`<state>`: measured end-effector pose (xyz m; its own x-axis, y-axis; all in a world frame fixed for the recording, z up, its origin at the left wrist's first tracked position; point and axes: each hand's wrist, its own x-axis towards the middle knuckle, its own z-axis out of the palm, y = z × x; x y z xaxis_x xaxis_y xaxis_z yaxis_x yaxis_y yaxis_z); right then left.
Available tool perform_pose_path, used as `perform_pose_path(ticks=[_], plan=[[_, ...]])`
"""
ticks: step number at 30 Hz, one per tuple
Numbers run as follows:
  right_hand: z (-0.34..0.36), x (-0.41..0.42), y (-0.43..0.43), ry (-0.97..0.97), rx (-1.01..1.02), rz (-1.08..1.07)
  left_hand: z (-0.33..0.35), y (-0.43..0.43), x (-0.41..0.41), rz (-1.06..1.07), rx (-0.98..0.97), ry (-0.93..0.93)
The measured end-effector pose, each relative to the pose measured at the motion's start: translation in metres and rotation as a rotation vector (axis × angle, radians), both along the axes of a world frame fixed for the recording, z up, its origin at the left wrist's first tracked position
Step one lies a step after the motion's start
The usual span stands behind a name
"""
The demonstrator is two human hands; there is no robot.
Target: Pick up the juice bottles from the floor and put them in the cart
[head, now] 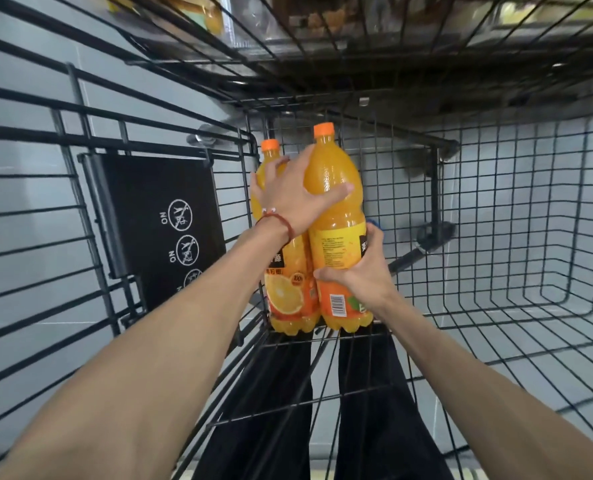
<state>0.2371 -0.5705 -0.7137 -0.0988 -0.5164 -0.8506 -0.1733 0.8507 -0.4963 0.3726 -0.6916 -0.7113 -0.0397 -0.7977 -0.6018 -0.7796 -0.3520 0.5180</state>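
Left hand (288, 192): spread wide over the upper parts of both bottles. The thumb lies across the front of the right bottle (336, 233), and the other fingers rest, nearly straight, on the shoulder of the left bottle (288, 296).
Right hand (364, 271): clamped round the right bottle low on its label, thumb across the front, fingers wrapped round the far side.
Bracelet (277, 225): a red-brown band with white beads on the left wrist.
Bottles: two large bottles of orange juice with orange caps (324, 129), upright and touching side by side, their bases on a wire ledge inside the cart (496, 202).
Labels: yellow above and orange below. The left bottle shows an orange slice, a round "100%" badge (297, 279) and the character "源". The right bottle shows a barcode (337, 301) and small print too fine to read.
Black panel (163, 230): on the cart's wire wall just left of the bottles, with white crossed-out circle signs, each marked "NO".
Cart: black wire mesh on all sides.
Floor (28, 168): pale grey tiles, seen through the wires.
Near: dark trousers (271, 410) behind the wires.
Far: blurred shelves of goods.
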Motion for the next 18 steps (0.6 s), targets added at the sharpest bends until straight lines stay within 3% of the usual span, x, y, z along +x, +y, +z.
perform_pose_path(ticks=[18], plan=[[0.004,0.005,0.000,0.120,0.120,0.102,-0.031,0.008,0.000,-0.194,-0.072,-0.147]])
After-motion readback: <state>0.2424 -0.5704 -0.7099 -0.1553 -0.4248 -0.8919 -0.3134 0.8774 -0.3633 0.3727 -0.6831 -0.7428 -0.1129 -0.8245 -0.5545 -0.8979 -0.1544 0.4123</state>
